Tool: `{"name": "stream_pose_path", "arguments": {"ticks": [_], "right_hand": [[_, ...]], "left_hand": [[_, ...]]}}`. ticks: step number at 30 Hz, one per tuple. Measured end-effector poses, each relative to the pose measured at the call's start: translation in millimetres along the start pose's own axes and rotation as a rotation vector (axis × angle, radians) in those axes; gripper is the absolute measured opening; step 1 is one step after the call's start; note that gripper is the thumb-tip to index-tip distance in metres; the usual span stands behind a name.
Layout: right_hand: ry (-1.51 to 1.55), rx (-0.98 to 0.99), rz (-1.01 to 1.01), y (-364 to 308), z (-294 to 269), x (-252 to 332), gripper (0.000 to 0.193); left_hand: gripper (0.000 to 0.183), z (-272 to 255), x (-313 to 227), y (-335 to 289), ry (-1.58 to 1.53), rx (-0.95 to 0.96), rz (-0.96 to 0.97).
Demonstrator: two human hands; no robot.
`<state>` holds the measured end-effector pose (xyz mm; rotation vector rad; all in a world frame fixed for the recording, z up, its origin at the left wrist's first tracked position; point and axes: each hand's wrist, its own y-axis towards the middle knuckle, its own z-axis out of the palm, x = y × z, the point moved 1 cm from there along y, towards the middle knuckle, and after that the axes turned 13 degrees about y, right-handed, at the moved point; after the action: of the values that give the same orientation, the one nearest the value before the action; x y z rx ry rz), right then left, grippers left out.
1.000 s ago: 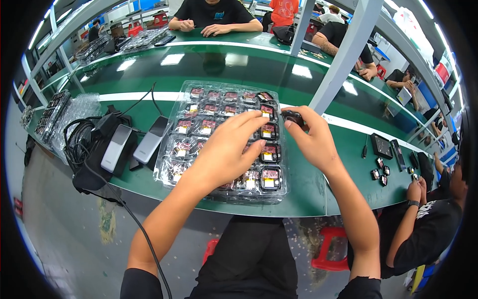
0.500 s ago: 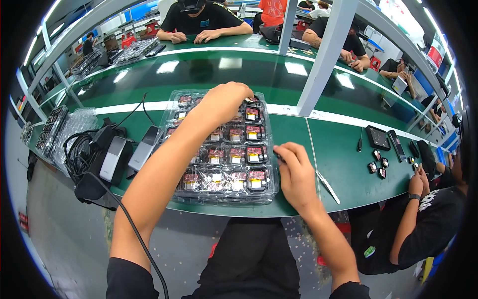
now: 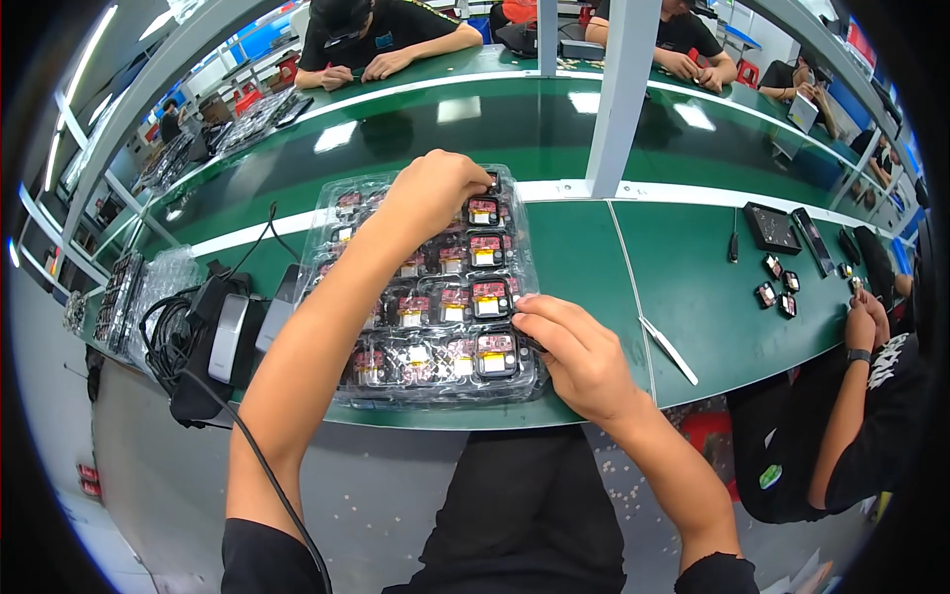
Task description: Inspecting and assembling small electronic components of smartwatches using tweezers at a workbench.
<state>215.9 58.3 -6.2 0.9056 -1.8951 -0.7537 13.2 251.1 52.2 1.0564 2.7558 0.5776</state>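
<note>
A clear plastic blister tray lies in front of me, its pockets holding rows of small black-cased devices with red circuit boards and silver-and-yellow parts. My left hand reaches across to its far right corner, fingers pinched beside a dark-cased device. The fingertips hide most of what they grip. My right hand is at the tray's right edge, its closed fingers next to the right-hand column of devices. A small dark piece seems to be between those fingers; its kind does not show.
On the left are a white-and-black device, coiled black cable and bubble-wrapped stacks. Tweezers lie on the right, short of a black box and loose devices. A metal post rises beyond; co-workers sit around.
My right hand has moved left, from beside the tray to its right-hand edge. My left hand stays at the far right corner. The whole view has shifted slightly.
</note>
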Motion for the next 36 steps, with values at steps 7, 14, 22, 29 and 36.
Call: {"name": "stream_pose_path", "arguments": {"ticks": [7, 14, 22, 29, 36], "right_hand": [[0.02, -0.002, 0.022, -3.0, -3.3, -3.6, 0.033], [0.032, 0.005, 0.023, -3.2, -2.8, -4.2, 0.031], [0.034, 0.007, 0.025, -3.9, -1.7, -6.7, 0.03], [0.025, 0.01, 0.012, -3.0, -0.5, -6.6, 0.029], [0.018, 0.011, -0.004, -2.4, -0.5, -5.6, 0.03]], "left_hand": [[0.033, -13.7, -29.8, -8.7, -0.02, 0.161, -0.165], [0.07, -17.7, -41.4, -23.1, 0.105, 0.299, -0.025], [0.087, -7.1, -48.3, -31.2, 0.193, 0.308, -0.081], [0.084, -5.9, -52.9, -29.0, 0.242, 0.326, -0.099], [0.081, 1.7, -56.8, -24.6, 0.188, 0.325, -0.126]]}}
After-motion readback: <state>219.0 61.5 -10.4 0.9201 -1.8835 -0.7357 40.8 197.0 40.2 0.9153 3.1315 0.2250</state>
